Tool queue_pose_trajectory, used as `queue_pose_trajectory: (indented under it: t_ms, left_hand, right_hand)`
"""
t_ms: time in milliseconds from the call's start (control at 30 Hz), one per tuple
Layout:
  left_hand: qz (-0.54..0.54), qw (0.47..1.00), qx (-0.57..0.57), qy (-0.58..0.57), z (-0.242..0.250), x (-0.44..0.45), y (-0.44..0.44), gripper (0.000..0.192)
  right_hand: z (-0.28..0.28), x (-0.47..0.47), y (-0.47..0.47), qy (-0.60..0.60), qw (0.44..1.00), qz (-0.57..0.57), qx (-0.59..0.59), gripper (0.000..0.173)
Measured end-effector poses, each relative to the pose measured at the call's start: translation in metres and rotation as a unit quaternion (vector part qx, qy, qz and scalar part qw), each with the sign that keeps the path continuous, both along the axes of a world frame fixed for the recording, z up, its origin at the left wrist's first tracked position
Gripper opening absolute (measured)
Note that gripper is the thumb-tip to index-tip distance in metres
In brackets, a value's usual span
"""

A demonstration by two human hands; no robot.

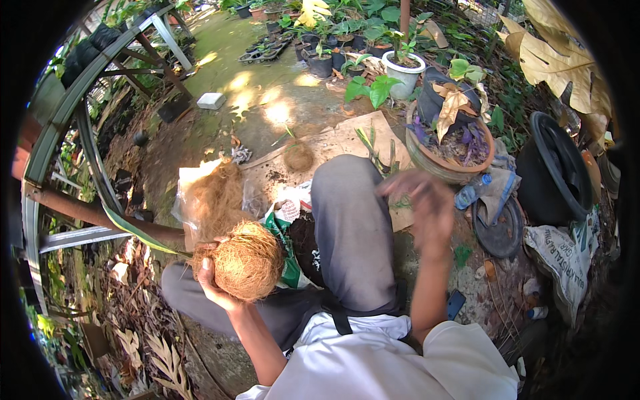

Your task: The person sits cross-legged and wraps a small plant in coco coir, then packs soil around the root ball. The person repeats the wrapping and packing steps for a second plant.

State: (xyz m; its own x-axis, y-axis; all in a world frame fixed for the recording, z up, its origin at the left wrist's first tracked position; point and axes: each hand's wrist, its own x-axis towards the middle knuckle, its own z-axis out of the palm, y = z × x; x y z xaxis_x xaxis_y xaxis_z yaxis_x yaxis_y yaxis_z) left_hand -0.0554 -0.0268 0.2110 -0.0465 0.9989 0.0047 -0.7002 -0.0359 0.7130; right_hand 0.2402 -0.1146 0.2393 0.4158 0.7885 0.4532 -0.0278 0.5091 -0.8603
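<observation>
My left hand [220, 285] holds a round ball of coconut fibre [252, 262], with its thumb against the near left side. A long green leaf with yellow edges [140, 235] sticks out leftward from the ball. My right hand [425, 205] is raised beside my right knee, apart from the ball. It is blurred, and whether anything thin is between its fingers cannot be told. Beyond the ball, loose coconut fibre [215, 200] spills from a clear plastic bag. An open printed sack with dark soil [305, 245] lies between my legs.
A smaller fibre ball [298, 155] and cut leaves [372, 145] rest on a cardboard sheet [340, 140]. To the right are a clay pot [415, 150], a plastic bottle [467, 195], a black bucket [555, 175] and a phone [455, 305]. A metal rack [65, 115] stands left.
</observation>
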Motion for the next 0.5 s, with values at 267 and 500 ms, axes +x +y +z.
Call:
queue_pose_trajectory:
  t_ms: [267,500]
  left_hand:
    - [0.017,0.999,0.032,0.008,0.0,-0.002,-0.001,0.038]
    - [0.011,0.999,0.047,0.005,0.009,-0.002,-0.003,0.034]
  right_hand:
    - [-0.213,0.197,0.062,0.047,0.838,-0.231,-0.492,0.05]
    - [-0.245,0.185,0.137,0.009,0.907,-0.28,-0.316,0.03]
